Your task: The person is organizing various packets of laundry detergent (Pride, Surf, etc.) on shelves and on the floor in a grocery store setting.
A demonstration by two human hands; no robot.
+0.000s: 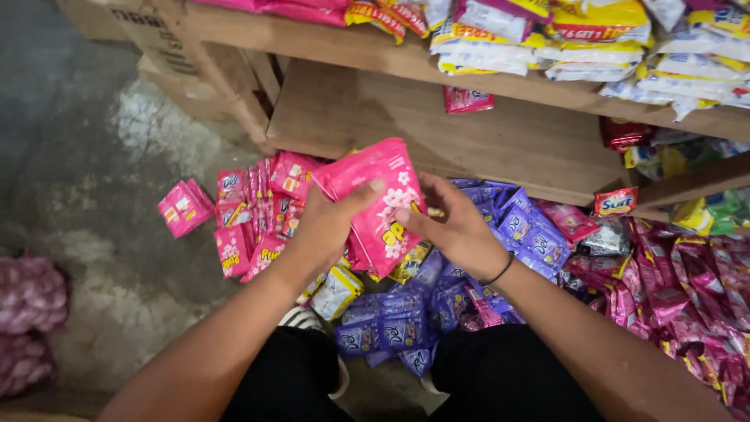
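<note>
I hold a bundle of pink sachets [379, 205] up in front of me with both hands, above the heap on the floor. My left hand [324, 227] grips it from the left, thumb laid across the flowered front and the other fingers hidden behind it. My right hand [453, 227] meets it from the right, fingers [406, 216] pinching the lower edge, a dark band [500, 271] on that wrist.

As I judge it, I am squaring up this pink bundle, sorting it apart from the rest. Just left of it, a row of smaller pink packets [258, 211] stands on the concrete floor [101, 180], with one pink packet [186, 207] lying apart further left. Below my hands lie purple sachets [398, 328], with more to the right, and magenta packets [687, 289] pile at the far right. A low wooden shelf [437, 125] stands behind, stacked above with yellow and white packs [547, 39].

The next move seems to call for a firm two-handed hold so the slippery bundle stays together, and a place among the like-coloured pink ones on the left.
</note>
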